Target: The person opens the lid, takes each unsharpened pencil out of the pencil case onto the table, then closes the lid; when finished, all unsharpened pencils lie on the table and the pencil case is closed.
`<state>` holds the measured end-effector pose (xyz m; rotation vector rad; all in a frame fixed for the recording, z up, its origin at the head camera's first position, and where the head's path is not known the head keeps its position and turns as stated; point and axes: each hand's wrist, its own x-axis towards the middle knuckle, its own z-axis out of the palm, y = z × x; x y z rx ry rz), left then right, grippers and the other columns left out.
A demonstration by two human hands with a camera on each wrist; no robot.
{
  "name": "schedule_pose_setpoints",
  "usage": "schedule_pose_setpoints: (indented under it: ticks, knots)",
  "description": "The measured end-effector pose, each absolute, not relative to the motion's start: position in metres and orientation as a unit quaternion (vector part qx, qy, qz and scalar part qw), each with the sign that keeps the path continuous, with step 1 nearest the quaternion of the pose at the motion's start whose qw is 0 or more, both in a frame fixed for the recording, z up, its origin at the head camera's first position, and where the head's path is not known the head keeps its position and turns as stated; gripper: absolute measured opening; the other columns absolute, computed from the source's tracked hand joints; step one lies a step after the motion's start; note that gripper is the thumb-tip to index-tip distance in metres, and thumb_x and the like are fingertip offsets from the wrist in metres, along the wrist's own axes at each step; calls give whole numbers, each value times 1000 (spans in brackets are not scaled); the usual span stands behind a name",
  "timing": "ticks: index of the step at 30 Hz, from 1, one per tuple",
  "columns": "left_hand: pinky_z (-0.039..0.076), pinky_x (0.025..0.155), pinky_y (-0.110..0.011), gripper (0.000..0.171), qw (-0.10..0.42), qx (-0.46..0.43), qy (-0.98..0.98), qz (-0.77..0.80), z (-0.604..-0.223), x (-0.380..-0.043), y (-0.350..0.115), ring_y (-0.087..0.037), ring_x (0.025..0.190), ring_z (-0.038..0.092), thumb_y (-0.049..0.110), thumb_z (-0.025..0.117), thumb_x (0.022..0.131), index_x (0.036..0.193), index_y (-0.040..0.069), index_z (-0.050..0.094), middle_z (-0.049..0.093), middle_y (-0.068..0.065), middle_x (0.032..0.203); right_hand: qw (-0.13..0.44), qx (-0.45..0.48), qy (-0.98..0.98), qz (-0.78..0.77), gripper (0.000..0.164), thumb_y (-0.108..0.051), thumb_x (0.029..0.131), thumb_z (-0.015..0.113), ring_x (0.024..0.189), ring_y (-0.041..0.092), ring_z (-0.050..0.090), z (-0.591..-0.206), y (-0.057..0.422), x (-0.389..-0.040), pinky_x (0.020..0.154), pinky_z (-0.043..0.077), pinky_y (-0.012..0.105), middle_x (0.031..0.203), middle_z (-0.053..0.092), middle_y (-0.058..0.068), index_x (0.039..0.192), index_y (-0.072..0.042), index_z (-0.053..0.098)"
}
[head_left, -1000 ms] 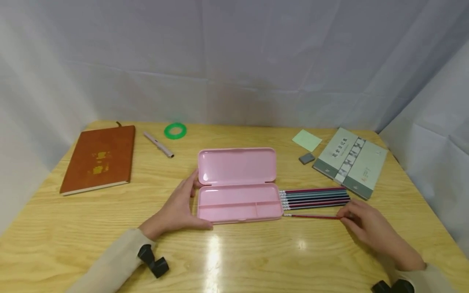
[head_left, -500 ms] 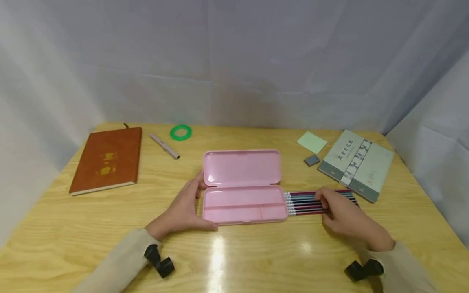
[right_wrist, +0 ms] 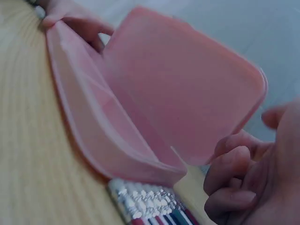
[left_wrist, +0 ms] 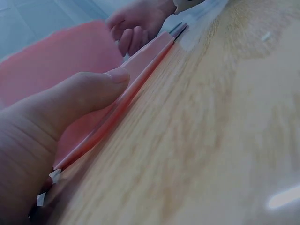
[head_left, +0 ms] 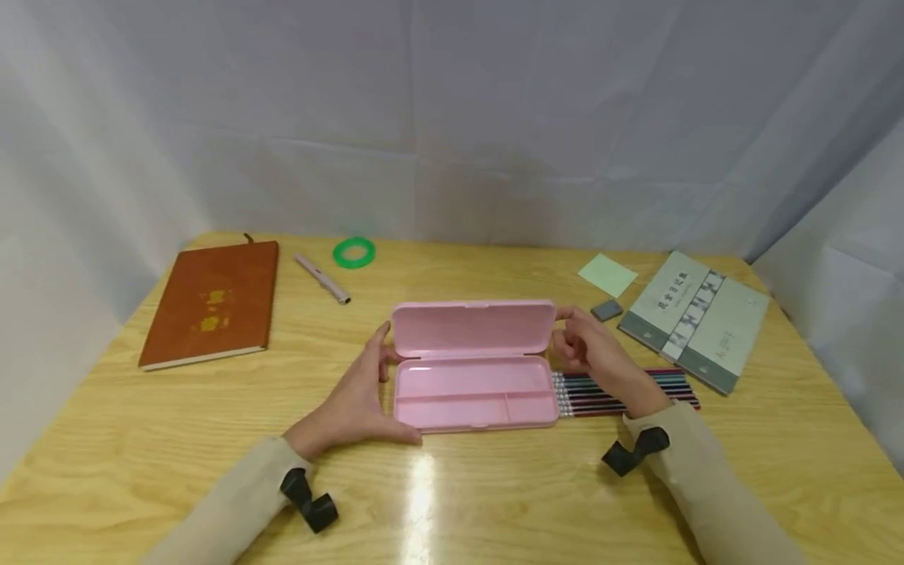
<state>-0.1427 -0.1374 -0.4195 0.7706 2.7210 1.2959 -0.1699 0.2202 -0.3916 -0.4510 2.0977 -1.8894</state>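
Observation:
An opened pink pencil case (head_left: 452,410) lies mid-table, its divided tray bare. Its lid (head_left: 473,333) stands raised at the back. My left hand (head_left: 353,400) grips the case's left end, thumb along the front edge and fingers at the far side; the left wrist view shows the thumb (left_wrist: 93,91) over the rim. At the lid's right edge is my right hand (head_left: 593,349), one finger reaching its upper corner and the others curled below, as the right wrist view shows too. Several pencils (head_left: 586,399) lie in a row against the case's right end, partly under my right wrist.
At left are a brown notebook (head_left: 212,306), a pale pen (head_left: 322,278) and a green ring of tape (head_left: 354,253). A pale green note (head_left: 607,275), a grey eraser (head_left: 606,310) and a grey-green notebook (head_left: 695,322) lie at right. A white curtain (head_left: 452,118) hangs behind.
My right hand has pushed the lone front pencil up to the row, left the pencils and moved up-left to the lid. The lid has tilted up. My left hand stays on the case.

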Motion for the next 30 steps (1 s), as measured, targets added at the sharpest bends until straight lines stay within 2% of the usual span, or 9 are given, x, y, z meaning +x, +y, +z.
schedule_pose_setpoints:
  ticks: [1,4,7,8,9,13,16,23,30]
  knots:
    - [41,82,-32,143,15,253,875,412,-420,-142,-138,-17,97,45,47,95,45,154,8,10,53,-7,121,143,-175,736,-639,26,-22,106,26,49,9,29,-393,221,-167,46,19,32,62,39,-4,110,-7,48]
    - [41,84,-35,128,2,281,880,384,-419,-140,-141,-16,101,46,52,92,47,151,14,27,53,-6,123,137,-231,807,-526,20,-23,102,48,49,6,34,-395,223,-158,46,33,27,61,40,-4,111,-7,56]
    - [40,84,-34,113,-12,313,877,364,-419,-142,-142,-14,102,45,55,90,48,143,19,43,54,-1,124,114,-274,851,-433,35,-21,88,70,49,3,33,-396,222,-151,49,38,23,60,38,-6,120,-13,60]
    - [39,85,-35,108,-15,318,875,364,-419,-143,-143,-14,103,44,55,90,48,140,20,46,54,0,126,108,-278,858,-418,40,-24,85,73,49,3,34,-395,222,-149,50,39,23,60,38,-6,122,-15,60]
    - [39,87,-36,102,-18,324,873,364,-419,-144,-143,-14,106,44,53,90,50,138,20,49,54,0,128,102,-278,863,-409,43,-25,83,75,49,3,34,-395,221,-149,50,39,23,60,37,-7,123,-15,61]
    - [38,86,-33,69,-15,328,863,384,-422,-146,-143,-14,105,45,39,81,73,133,18,56,56,-2,128,73,-288,877,-377,46,-26,81,77,49,1,34,-393,218,-146,50,38,21,59,38,-10,122,-13,62]
    - [38,85,-31,53,-12,314,860,402,-423,-146,-141,-15,104,46,30,76,81,130,16,60,58,-4,127,72,-295,882,-362,47,-26,81,76,49,0,34,-391,217,-144,50,37,20,58,38,-11,124,-12,61]
    - [40,89,-35,58,6,286,858,426,-421,-141,-136,-20,110,45,29,81,76,128,15,61,55,-7,125,71,-298,893,-331,47,-29,83,74,52,-1,34,-387,216,-138,53,36,20,59,40,-12,125,-12,60]
    - [39,90,-38,61,-1,293,862,415,-420,-141,-134,-21,110,44,31,82,74,129,15,60,54,-7,123,61,-301,894,-325,46,-27,84,73,52,-2,34,-384,217,-134,54,37,20,60,39,-12,125,-11,59]
